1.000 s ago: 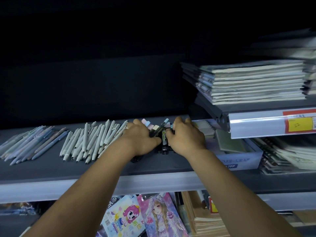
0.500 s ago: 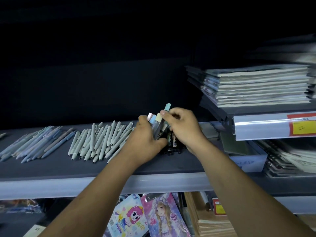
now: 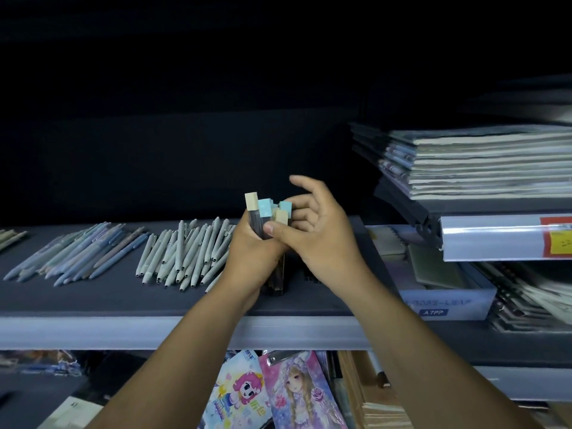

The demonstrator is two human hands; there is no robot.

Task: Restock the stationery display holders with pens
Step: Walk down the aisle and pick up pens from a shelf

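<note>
I hold a bundle of dark pens with pastel square caps, upright above the grey shelf. My left hand grips the barrels from the left. From the right, my right hand pinches the bundle near the caps with thumb and curled fingers, its index finger raised free. A few more dark pens lie on the shelf under my hands, partly hidden. No display holder is visible.
A row of white pens and a row of blue-grey pens lie on the shelf at left. At right sit a white box, stacked notebooks and a price rail. Cartoon-cover books fill the lower shelf.
Both hands gathered the dark pens off the shelf and raised them upright into one bundle. The right index finger has lifted away.
</note>
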